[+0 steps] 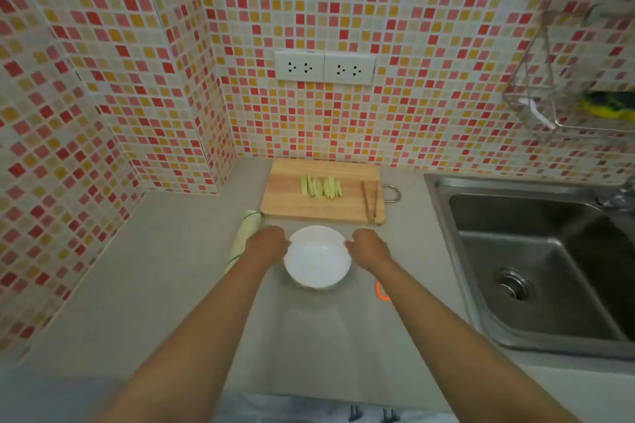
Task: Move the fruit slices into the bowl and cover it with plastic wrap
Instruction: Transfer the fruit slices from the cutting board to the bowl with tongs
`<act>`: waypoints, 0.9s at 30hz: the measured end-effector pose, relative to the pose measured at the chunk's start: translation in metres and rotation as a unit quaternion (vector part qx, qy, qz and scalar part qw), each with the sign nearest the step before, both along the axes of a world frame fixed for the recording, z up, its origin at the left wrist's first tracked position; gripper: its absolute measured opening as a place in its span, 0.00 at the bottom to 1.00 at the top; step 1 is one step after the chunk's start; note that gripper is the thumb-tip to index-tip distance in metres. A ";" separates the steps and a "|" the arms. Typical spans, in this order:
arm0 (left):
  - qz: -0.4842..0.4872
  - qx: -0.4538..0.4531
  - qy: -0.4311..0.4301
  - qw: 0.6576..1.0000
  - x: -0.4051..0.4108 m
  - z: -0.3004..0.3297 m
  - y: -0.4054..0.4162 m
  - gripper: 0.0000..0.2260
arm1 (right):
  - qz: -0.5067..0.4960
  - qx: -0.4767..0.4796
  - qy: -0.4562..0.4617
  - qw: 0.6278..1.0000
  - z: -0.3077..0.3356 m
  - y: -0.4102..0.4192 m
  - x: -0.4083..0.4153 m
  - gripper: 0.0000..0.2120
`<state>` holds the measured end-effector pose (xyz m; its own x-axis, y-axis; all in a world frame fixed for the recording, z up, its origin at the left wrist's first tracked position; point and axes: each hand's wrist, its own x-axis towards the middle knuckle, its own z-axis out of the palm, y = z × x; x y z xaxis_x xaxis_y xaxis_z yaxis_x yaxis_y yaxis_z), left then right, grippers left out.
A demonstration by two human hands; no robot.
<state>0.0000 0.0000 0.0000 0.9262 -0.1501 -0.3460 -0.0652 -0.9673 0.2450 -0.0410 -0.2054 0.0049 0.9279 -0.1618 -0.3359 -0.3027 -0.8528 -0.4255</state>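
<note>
A white bowl (316, 256) stands on the grey counter with nothing in it. My left hand (266, 244) grips its left rim and my right hand (369, 247) grips its right rim. Behind the bowl lies a wooden cutting board (292, 203) with several pale green fruit slices (321, 186) in a row at its middle. Wooden tongs (371, 199) rest on the board's right end. A roll of plastic wrap (242, 237) lies on the counter just left of my left hand, partly hidden by my wrist.
A steel sink (536, 264) fills the right side, its tap at the far right edge. A small orange ring (380, 292) lies near my right forearm. A wire rack (563, 103) with a sponge hangs on the tiled wall. Two sockets (324, 67) sit above the board.
</note>
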 end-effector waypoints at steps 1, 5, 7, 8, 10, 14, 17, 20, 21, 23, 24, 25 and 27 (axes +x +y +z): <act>0.010 -0.011 0.018 1.000 -0.002 -0.005 0.000 0.19 | -0.002 -0.009 0.014 1.000 -0.004 0.002 -0.002 0.14; 0.054 -0.105 0.031 0.992 -0.011 -0.020 0.002 0.18 | -0.026 0.017 0.018 0.999 -0.024 0.008 -0.004 0.16; 0.058 -0.144 0.005 0.988 -0.010 -0.024 0.001 0.16 | -0.038 0.023 0.000 0.999 -0.030 0.009 -0.001 0.15; 0.058 -0.158 -0.003 0.986 -0.008 -0.023 0.001 0.15 | -0.046 0.025 -0.009 0.999 -0.030 0.009 0.002 0.15; 0.054 -0.186 -0.016 0.981 0.000 -0.023 0.001 0.14 | -0.061 0.033 -0.023 0.997 -0.031 0.007 0.009 0.15; 0.047 -0.225 -0.021 0.973 0.019 -0.020 -0.001 0.12 | -0.096 0.057 -0.027 0.993 -0.034 0.002 0.029 0.13; 0.042 -0.233 -0.024 0.971 0.032 -0.024 -0.003 0.13 | -0.120 0.071 -0.028 0.990 -0.034 0.000 0.041 0.13; 0.022 -0.234 -0.033 0.971 0.042 -0.028 -0.003 0.13 | -0.127 0.070 -0.037 0.989 -0.035 -0.001 0.047 0.13; 0.020 -0.237 -0.032 0.971 0.044 -0.030 -0.003 0.13 | -0.126 0.069 -0.036 0.989 -0.036 -0.002 0.048 0.13; 0.021 -0.248 -0.033 0.968 0.048 -0.033 -0.003 0.12 | -0.126 0.074 -0.041 0.988 -0.041 -0.002 0.049 0.11; 0.023 -0.251 -0.035 0.967 0.049 -0.034 -0.003 0.12 | -0.127 0.080 -0.044 0.988 -0.043 -0.003 0.050 0.11; 0.024 -0.252 -0.040 0.967 0.050 -0.036 -0.003 0.11 | -0.128 0.086 -0.044 0.987 -0.044 -0.003 0.050 0.10; 0.028 -0.257 -0.048 0.965 0.051 -0.040 -0.004 0.11 | -0.118 0.085 -0.047 0.988 -0.044 -0.005 0.049 0.12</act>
<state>0.0515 -0.0036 -0.0400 0.9621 -0.2270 -0.1514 -0.0621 -0.7224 0.6886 0.0076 -0.2101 -0.0389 0.8993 -0.3263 -0.2912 -0.4374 -0.6764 -0.5926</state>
